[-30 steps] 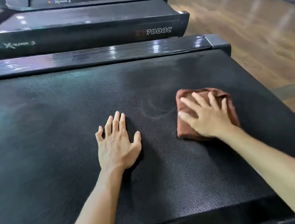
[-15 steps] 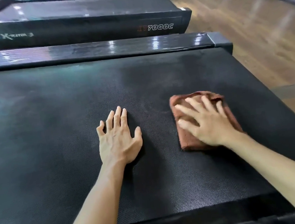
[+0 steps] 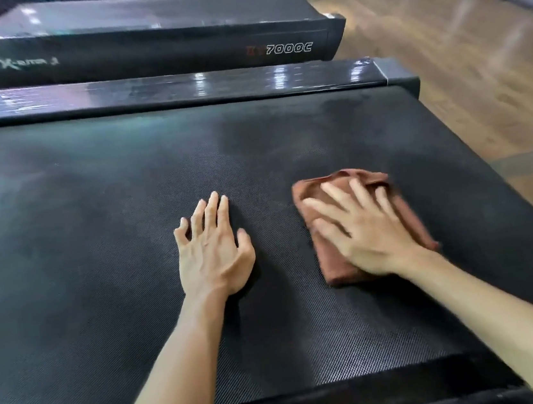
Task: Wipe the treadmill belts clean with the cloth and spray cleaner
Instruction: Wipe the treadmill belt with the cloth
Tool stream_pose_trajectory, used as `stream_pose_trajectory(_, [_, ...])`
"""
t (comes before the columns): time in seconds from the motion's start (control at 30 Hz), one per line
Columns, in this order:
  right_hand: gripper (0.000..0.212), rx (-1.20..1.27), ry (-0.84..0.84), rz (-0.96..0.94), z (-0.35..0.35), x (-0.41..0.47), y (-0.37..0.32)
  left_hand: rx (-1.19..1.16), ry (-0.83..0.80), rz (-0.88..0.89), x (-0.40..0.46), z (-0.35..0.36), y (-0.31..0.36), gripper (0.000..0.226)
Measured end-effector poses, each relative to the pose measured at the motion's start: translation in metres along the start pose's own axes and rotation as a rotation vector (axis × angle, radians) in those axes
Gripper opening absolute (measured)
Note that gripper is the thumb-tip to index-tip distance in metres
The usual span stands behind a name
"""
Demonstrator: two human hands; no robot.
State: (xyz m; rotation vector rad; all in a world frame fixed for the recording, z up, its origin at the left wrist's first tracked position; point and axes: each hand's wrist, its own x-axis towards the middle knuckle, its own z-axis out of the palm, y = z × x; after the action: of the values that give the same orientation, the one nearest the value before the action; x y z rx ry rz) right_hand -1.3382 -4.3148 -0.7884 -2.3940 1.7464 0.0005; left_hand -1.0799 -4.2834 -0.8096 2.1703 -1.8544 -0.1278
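I see my right hand [image 3: 367, 229] pressed flat, fingers spread, on the folded brown cloth [image 3: 334, 269] lying on the treadmill belt [image 3: 97, 256]. My left hand [image 3: 212, 250] rests open on the belt beside it, holding nothing

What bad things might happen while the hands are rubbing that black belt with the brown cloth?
The right hand only presses flat on the cloth, not gripping it, so the cloth could bunch up or slip out. The left hand leans bare on the belt; if the belt shifts, the person might lose balance. That palm may also leave marks on the belt.
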Motion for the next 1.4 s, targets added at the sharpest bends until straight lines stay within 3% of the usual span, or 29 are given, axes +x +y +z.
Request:
stream_pose_trajectory(0.1, [0.057, 0.004, -0.019, 0.335, -0.014, 0.035, 0.035, 0.013, 0.004, -0.004, 0.000, 0.001, 0.000, 0.068])
stream_pose_trajectory(0.17, [0.057, 0.027, -0.069, 0.442, -0.028, 0.083, 0.031, 0.013, -0.002, -0.005, 0.000, 0.001, 0.000, 0.069])
stream_pose_trajectory(0.3, [0.058, 0.021, -0.083, 0.233, -0.021, 0.126, -0.024, 0.014, -0.009, -0.010, 0.000, 0.000, -0.002, 0.069])
stream_pose_trajectory(0.4, [0.055, 0.026, 0.005, 0.007, -0.001, 0.081, -0.056, 0.016, -0.009, -0.009, 0.001, 0.000, -0.002, 0.068])
stream_pose_trajectory(0.5, [0.057, 0.022, -0.003, -0.127, 0.003, 0.012, -0.043, 0.015, -0.011, -0.008, 0.000, 0.000, -0.002, 0.067])
stream_pose_trajectory(0.63, [0.065, 0.004, 0.014, 0.072, 0.001, -0.041, 0.015, 0.011, -0.020, -0.015, 0.002, -0.003, 0.001, 0.067])
stream_pose_trajectory(0.77, [0.054, 0.013, -0.026, 0.248, -0.008, -0.010, 0.026, 0.021, -0.031, -0.014, 0.000, -0.003, 0.001, 0.067])
stream_pose_trajectory(1.17, [0.065, -0.007, -0.085, 0.225, -0.013, -0.025, -0.003, -0.002, -0.059, 0.000, -0.005, -0.009, 0.000, 0.069])
stream_pose_trajectory(1.4, [0.070, 0.097, 0.178, 0.298, -0.007, 0.022, 0.006, -0.007, 0.068, 0.018, 0.027, -0.002, -0.002, 0.066])
